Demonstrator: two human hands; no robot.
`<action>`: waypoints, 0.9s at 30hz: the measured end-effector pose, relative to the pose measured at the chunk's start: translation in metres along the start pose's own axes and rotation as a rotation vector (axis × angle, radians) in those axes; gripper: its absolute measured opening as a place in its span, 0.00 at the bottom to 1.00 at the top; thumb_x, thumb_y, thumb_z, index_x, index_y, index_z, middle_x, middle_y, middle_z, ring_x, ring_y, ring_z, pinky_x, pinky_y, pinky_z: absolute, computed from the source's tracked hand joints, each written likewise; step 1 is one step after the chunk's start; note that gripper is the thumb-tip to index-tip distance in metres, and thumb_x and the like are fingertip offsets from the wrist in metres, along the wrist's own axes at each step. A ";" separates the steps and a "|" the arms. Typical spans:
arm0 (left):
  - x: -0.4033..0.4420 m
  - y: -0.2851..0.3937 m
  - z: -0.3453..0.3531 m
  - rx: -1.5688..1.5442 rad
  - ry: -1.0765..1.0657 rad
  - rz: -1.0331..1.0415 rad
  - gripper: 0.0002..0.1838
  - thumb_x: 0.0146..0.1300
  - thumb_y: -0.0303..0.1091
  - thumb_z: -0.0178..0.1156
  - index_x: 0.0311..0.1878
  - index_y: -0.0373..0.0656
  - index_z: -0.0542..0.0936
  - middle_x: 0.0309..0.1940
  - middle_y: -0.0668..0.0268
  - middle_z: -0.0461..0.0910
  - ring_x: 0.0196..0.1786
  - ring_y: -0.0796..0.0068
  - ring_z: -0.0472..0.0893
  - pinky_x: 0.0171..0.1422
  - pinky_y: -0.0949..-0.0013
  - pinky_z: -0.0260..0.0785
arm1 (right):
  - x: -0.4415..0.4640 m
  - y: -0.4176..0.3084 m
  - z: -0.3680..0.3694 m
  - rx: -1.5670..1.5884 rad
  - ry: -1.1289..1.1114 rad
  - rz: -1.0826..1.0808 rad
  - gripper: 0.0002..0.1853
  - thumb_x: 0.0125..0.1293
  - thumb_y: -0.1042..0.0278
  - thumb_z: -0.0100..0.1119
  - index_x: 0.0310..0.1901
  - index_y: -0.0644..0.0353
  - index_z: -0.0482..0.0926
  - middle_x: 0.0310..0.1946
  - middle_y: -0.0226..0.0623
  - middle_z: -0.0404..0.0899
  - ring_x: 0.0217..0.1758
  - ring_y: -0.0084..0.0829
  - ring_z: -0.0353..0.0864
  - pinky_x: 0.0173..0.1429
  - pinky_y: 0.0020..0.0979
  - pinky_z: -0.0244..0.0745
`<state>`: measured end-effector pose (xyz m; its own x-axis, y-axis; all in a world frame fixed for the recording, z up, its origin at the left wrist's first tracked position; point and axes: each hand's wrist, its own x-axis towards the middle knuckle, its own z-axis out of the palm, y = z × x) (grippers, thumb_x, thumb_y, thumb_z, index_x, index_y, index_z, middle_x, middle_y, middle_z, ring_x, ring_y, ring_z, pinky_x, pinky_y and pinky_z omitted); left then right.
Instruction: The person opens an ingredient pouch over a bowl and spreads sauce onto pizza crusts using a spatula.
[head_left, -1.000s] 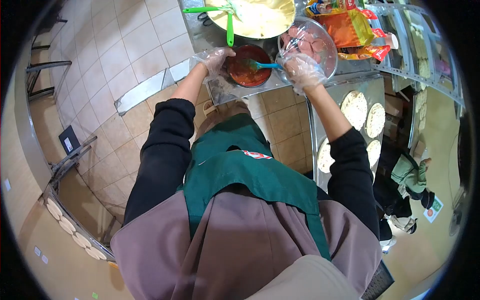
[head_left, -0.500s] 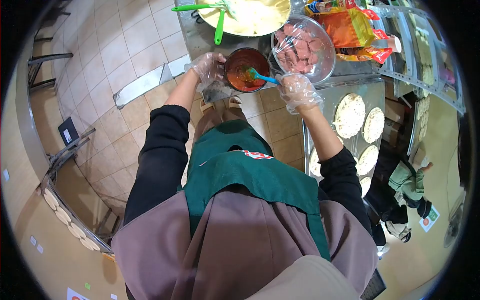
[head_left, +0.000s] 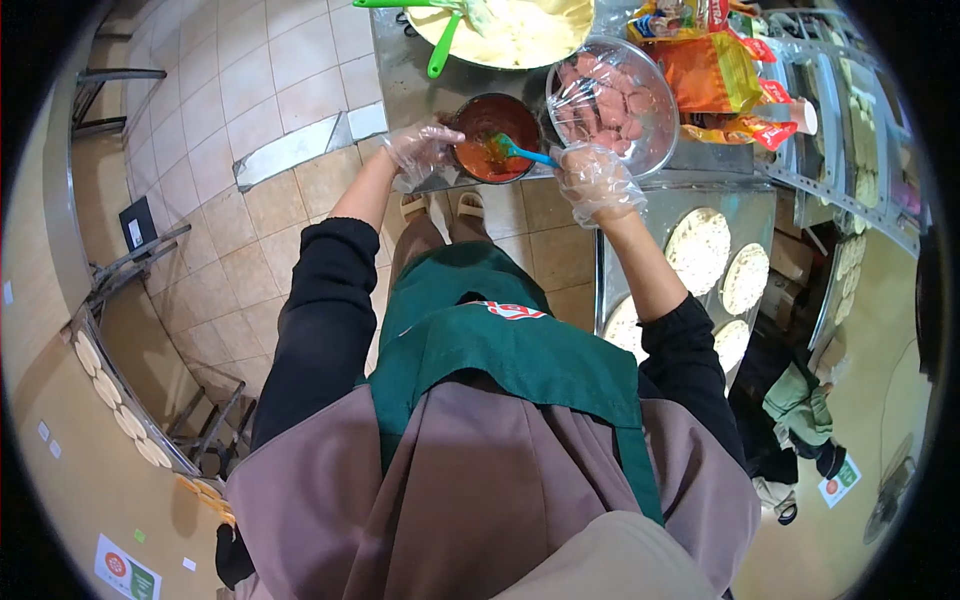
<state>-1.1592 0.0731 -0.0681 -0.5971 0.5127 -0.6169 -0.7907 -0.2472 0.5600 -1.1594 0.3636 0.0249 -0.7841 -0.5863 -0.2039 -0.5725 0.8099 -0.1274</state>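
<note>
My right hand [head_left: 598,183] grips a blue spatula [head_left: 530,155] in the sauce bowl [head_left: 497,104]; my left hand [head_left: 420,150] touches the rim, its hold unclear.

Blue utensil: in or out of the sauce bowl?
In: the blue utensil dips into the red sauce; the right hand holds its handle.

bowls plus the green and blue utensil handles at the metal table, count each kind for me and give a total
Bowl with red sauce: 1
Clear bowl with pink pieces: 1
Bowl with pale yellow mix: 1
Green utensil handles: 2
Blue utensil handle: 1
Total: 6
</note>
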 end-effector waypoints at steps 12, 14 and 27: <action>-0.070 -0.051 -0.015 -0.250 -0.026 0.236 0.33 0.52 0.33 0.60 0.62 0.45 0.61 0.55 0.63 0.69 0.56 0.66 0.72 0.58 0.51 0.67 | 0.005 -0.052 -0.044 0.023 0.379 -0.353 0.11 0.45 0.68 0.55 0.34 0.54 0.75 0.27 0.40 0.73 0.34 0.44 0.74 0.37 0.42 0.68; -0.093 -0.082 -0.036 -0.296 0.042 0.305 0.34 0.49 0.34 0.61 0.62 0.46 0.62 0.49 0.63 0.74 0.49 0.65 0.77 0.54 0.52 0.70 | 0.008 -0.084 -0.065 -0.098 0.207 -0.424 0.19 0.46 0.68 0.54 0.44 0.53 0.74 0.33 0.40 0.72 0.39 0.44 0.72 0.43 0.44 0.66; -0.408 -0.241 -0.149 -0.895 0.501 1.021 0.27 0.51 0.34 0.60 0.57 0.47 0.66 0.49 0.61 0.74 0.51 0.64 0.75 0.58 0.50 0.66 | 0.107 -0.495 -0.096 -0.345 -0.363 -0.991 0.07 0.61 0.70 0.44 0.39 0.61 0.69 0.25 0.49 0.77 0.31 0.48 0.79 0.35 0.46 0.72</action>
<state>-0.7445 -0.1986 -0.0336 -0.7767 -0.4890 -0.3971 0.2960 -0.8398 0.4551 -0.9826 -0.1020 0.1595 0.1418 -0.8863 -0.4409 -0.9874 -0.0953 -0.1260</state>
